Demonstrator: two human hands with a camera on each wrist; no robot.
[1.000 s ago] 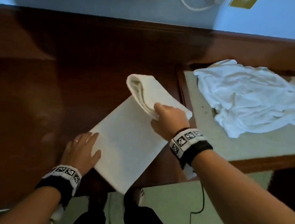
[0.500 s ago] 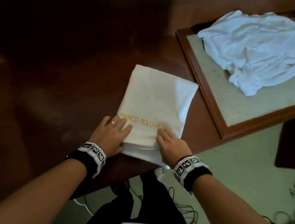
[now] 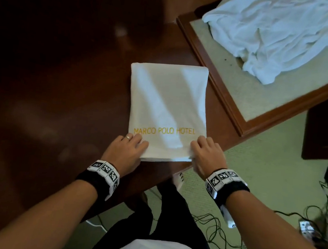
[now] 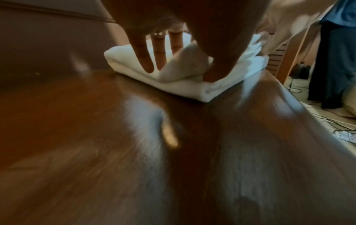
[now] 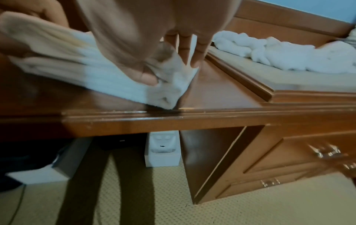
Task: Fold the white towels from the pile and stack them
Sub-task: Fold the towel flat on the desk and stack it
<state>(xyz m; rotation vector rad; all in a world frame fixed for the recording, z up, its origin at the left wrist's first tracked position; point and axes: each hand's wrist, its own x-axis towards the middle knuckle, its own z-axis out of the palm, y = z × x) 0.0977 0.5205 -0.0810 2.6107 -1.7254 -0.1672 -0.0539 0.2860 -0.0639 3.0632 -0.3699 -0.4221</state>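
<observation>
Head view: a folded white towel [image 3: 167, 108], lettered MARCO POLO HOTEL in gold, lies flat on the dark wooden table [image 3: 62, 72] near its front edge. The left hand [image 3: 124, 152] pinches the towel's near left corner, thumb under the top layers. The right hand [image 3: 206, 155] pinches the near right corner. The pile of unfolded white towels [image 3: 287, 36] lies on the adjoining raised surface, well apart.

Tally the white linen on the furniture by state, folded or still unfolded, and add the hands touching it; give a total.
Folded towel, lettered MARCO POLO HOTEL, on the dark wooden desk: 1
Unfolded white pile on the raised side table: 1 heap; the number of towels in it cannot be told
Hands pinching the folded towel's near corners, left hand and right hand: 2
Total: 4
</observation>
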